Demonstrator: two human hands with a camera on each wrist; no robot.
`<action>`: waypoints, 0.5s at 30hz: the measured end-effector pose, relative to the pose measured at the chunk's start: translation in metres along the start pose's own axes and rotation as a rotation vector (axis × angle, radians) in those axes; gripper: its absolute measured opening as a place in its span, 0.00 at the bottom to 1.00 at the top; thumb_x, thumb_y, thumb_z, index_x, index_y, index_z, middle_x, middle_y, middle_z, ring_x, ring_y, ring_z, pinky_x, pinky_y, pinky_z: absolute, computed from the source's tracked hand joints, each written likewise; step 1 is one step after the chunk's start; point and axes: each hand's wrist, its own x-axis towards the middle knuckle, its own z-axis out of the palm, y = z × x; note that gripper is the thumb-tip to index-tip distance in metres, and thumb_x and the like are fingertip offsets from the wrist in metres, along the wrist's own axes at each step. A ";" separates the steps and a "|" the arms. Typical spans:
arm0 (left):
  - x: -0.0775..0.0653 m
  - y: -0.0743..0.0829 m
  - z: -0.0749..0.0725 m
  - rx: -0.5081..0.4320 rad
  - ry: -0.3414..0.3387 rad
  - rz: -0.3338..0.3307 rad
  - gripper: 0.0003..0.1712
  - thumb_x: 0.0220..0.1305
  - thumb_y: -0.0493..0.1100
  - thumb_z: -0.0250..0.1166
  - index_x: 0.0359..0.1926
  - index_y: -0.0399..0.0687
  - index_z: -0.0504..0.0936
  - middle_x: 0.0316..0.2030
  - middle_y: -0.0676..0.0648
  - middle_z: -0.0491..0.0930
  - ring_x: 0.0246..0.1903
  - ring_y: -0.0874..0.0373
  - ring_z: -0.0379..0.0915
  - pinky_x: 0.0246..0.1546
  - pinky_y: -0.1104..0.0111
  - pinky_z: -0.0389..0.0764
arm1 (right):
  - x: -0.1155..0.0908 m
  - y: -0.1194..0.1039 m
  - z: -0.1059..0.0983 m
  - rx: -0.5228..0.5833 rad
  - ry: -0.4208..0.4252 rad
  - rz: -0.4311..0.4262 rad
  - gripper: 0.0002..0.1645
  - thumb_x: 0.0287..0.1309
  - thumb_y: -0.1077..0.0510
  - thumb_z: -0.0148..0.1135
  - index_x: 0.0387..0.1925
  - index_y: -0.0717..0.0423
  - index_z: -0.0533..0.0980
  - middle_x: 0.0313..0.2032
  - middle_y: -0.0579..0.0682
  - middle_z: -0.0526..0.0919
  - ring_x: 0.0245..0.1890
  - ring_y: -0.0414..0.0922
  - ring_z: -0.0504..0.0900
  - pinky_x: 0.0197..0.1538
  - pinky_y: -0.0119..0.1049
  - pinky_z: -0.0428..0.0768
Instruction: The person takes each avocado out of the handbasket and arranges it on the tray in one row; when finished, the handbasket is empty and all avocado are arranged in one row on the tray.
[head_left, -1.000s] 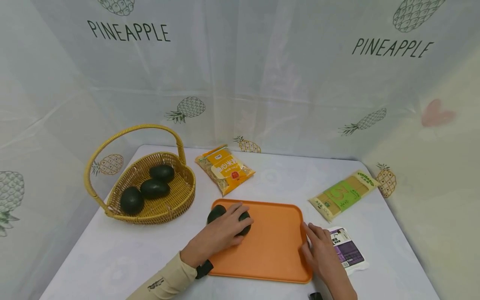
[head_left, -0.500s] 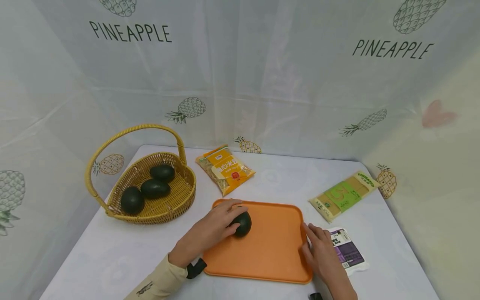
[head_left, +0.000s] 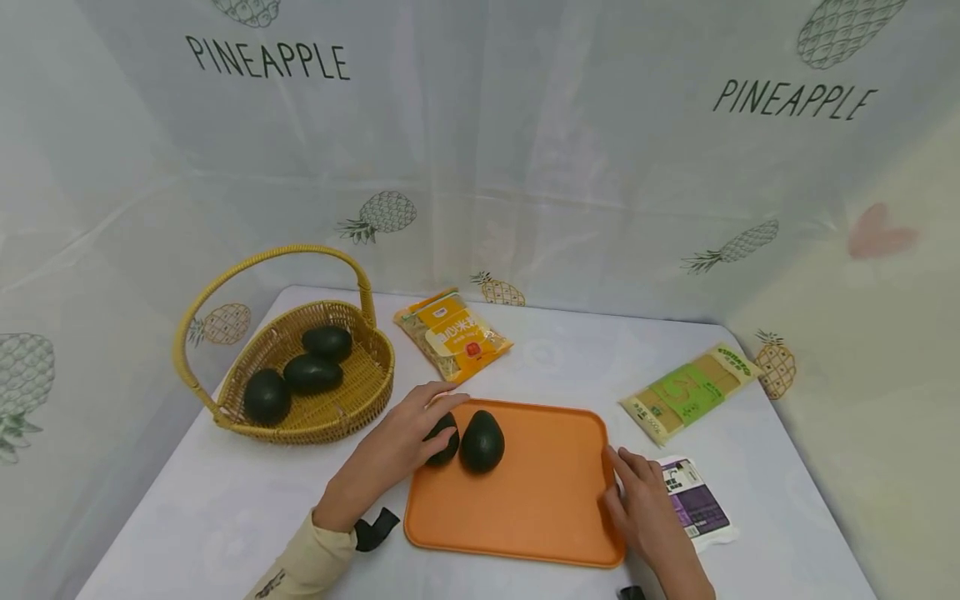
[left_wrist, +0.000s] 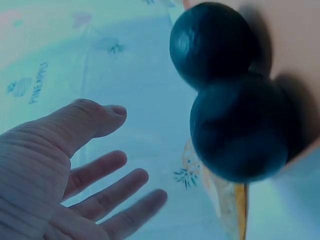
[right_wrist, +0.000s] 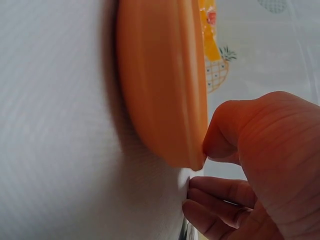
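Two dark green avocados lie side by side on the orange tray (head_left: 525, 517), toward its far left. My left hand (head_left: 401, 442) is just left of the nearer-to-hand avocado (head_left: 447, 448) and partly covers it in the head view; the other avocado (head_left: 482, 442) is in plain sight. In the left wrist view my left fingers (left_wrist: 107, 200) and thumb are spread, apart from both fruits, holding nothing. At the tray's right side my right hand (head_left: 647, 504) touches the rim, thumb tip against it in the right wrist view, the other fingers loosely bent beneath.
A wicker basket (head_left: 378, 400) with an arched handle holds several more avocados at the left. An orange-yellow packet (head_left: 453, 335) lies behind the tray. Noodles in a green-banded pack (head_left: 688, 392) and a purple-and-white packet (head_left: 697, 504) lie on the right.
My left hand has drawn back leftward off the two avocados, which now both show on the tray. My right hand has stayed at the tray's edge.
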 end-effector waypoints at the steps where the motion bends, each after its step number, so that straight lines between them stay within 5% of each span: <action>1: 0.000 -0.001 -0.002 0.019 0.008 0.003 0.34 0.61 0.38 0.80 0.67 0.51 0.81 0.65 0.41 0.79 0.60 0.47 0.82 0.50 0.61 0.90 | 0.000 0.000 0.000 -0.002 0.007 -0.004 0.33 0.56 0.68 0.69 0.66 0.65 0.80 0.60 0.68 0.83 0.55 0.61 0.79 0.56 0.60 0.80; 15: -0.009 -0.028 -0.020 0.141 0.106 -0.067 0.29 0.61 0.36 0.80 0.63 0.46 0.83 0.61 0.38 0.82 0.60 0.43 0.83 0.57 0.54 0.88 | 0.000 -0.001 0.001 -0.002 0.040 -0.032 0.33 0.53 0.70 0.70 0.64 0.66 0.81 0.58 0.68 0.84 0.53 0.60 0.79 0.54 0.60 0.81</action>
